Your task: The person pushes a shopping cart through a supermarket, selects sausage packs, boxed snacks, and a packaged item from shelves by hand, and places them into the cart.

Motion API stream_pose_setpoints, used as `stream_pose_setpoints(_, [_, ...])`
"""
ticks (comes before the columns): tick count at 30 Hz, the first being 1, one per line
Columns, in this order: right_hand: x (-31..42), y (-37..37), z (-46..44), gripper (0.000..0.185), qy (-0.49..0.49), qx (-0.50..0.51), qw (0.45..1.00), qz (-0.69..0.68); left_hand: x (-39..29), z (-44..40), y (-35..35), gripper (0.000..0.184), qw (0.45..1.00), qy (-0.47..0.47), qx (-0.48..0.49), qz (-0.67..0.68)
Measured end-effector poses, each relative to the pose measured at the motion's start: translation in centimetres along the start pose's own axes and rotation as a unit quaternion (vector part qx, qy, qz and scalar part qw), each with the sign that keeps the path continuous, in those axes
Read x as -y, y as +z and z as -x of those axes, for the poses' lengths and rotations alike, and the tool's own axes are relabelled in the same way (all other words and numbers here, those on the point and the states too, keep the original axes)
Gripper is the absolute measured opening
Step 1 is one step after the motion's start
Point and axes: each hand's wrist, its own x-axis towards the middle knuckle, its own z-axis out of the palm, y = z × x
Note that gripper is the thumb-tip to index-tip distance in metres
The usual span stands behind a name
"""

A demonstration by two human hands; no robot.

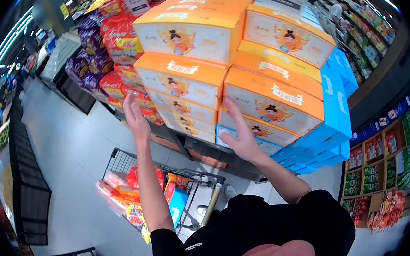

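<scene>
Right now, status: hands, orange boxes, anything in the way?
Left hand open, empty. Right hand open, by the orange boxes; contact unclear. Boxes stacked. Loaded shopping cart below, not visibly blocking them.

A single wide-angle camera rides on that person's head (pixel 282 255), peering forward and steeply down over the black T-shirt (pixel 270 224) toward orange cartons (pixel 272 101) close ahead.

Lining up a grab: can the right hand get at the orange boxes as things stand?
Probably yes. The right hand looks empty and open, raised beside the orange boxes, with nothing visible between them. Exact depth is hard to judge from one view.
</scene>
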Motion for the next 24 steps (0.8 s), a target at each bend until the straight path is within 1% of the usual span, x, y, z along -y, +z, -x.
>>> stream_pose_setpoints(1, [0.0, -0.3, -0.6, 0.083, 0.0, 0.008, 1.0, -0.012, 0.4, -1.7, 1.6, 0.043, 1.0, 0.008, 0.009, 0.007])
stream_pose_setpoints(3, [-0.1, -0.8, -1.1, 0.086, -0.001, 0.019, 1.0, -0.022, 1.8, -4.7, 4.1, 0.054, 0.995, -0.063, 0.018, 0.071])
stream_pose_setpoints(4, [0.3, -0.9, -1.3, 0.087, 0.008, 0.024, 0.999, -0.037, 2.6, -5.9, 4.8, 0.059, 0.995, -0.062, 0.056, 0.063])
stream_pose_setpoints(5, [0.6, -1.2, -1.6, 0.088, 0.017, 0.03, 0.998, -0.053, 3.4, -6.5, 5.5, 0.059, 0.994, -0.055, 0.064, 0.065])
stream_pose_setpoints(7, [0.6, -1.4, -1.8, 0.089, 0.016, 0.018, 0.997, -0.069, 1.5, -6.7, 6.3, 0.061, 0.988, -0.13, 0.029, 0.076])
stream_pose_setpoints(8, [0.5, -1.4, -1.9, 0.09, 0.019, 0.015, 0.996, -0.083, 2.5, -7.3, 6.4, 0.061, 0.99, -0.121, 0.023, 0.066])
stream_pose_setpoints(9, [0.5, -1.4, -2.0, 0.09, 0.018, 0.005, 0.996, -0.086, 2.2, -8.0, 6.6, 0.061, 0.99, -0.118, 0.033, 0.065])
stream_pose_setpoints(11, [0.7, -1.6, -2.1, 0.09, 0.008, 0.011, 0.997, -0.078, 1.8, -8.4, 6.8, 0.059, 0.975, -0.193, 0.067, 0.085])
stream_pose_setpoints(12, [0.8, -1.5, -2.1, 0.09, 0.008, 0.006, 0.997, -0.08, 1.3, -8.2, 7.2, 0.057, 0.975, -0.189, 0.047, 0.106])
stream_pose_setpoints(13, [0.9, -1.4, -2.1, 0.09, 0.006, -0.002, 0.996, -0.093, 1.3, -8.1, 7.4, 0.057, 0.975, -0.188, 0.051, 0.105])
stream_pose_setpoints(15, [1.3, -1.4, -1.7, 0.09, 0.006, -0.014, 0.994, -0.107, 0.9, -7.4, 7.7, 0.052, 0.975, -0.165, -0.034, 0.146])
stream_pose_setpoints(16, [1.5, -1.3, -1.6, 0.091, -0.004, -0.024, 0.994, -0.102, 0.3, -7.2, 7.5, 0.046, 0.977, -0.157, -0.038, 0.141])
stream_pose_setpoints(17, [1.5, -1.1, -1.5, 0.091, -0.014, -0.034, 0.995, -0.098, 0.0, -7.3, 7.6, 0.046, 0.977, -0.157, -0.034, 0.139])
stream_pose_setpoints(18, [1.4, -0.9, -0.9, 0.091, -0.006, -0.021, 0.995, -0.102, -1.7, -6.0, 7.1, 0.043, 0.973, -0.147, -0.057, 0.171])
stream_pose_setpoints(19, [1.2, -0.4, -0.6, 0.092, -0.02, -0.037, 0.993, -0.108, -2.2, -5.2, 6.4, 0.04, 0.967, -0.135, -0.08, 0.201])
stream_pose_setpoints(20, [1.1, 0.5, 0.4, 0.093, -0.026, -0.028, 0.992, -0.123, -1.3, -4.1, 4.0, 0.037, 0.967, -0.14, -0.108, 0.182])
stream_pose_setpoints(21, [1.0, 0.9, 1.0, 0.091, -0.043, -0.023, 0.994, -0.093, -2.6, -2.8, 3.0, 0.034, 0.966, -0.116, -0.139, 0.183])
stream_pose_setpoints(22, [0.9, 1.6, 1.4, 0.092, -0.046, -0.028, 0.993, -0.102, -3.0, -2.0, 1.9, 0.034, 0.972, -0.089, -0.158, 0.15])
stream_pose_setpoints(23, [1.1, 2.3, 2.4, 0.092, -0.041, -0.014, 0.993, -0.114, -2.8, -0.3, -0.3, 0.035, 0.967, -0.068, -0.182, 0.162])
stream_pose_setpoints(24, [1.9, 3.4, 3.3, 0.092, 0.001, -0.007, 0.987, -0.162, -3.5, 1.3, -2.5, 0.031, 0.967, -0.045, -0.187, 0.165])
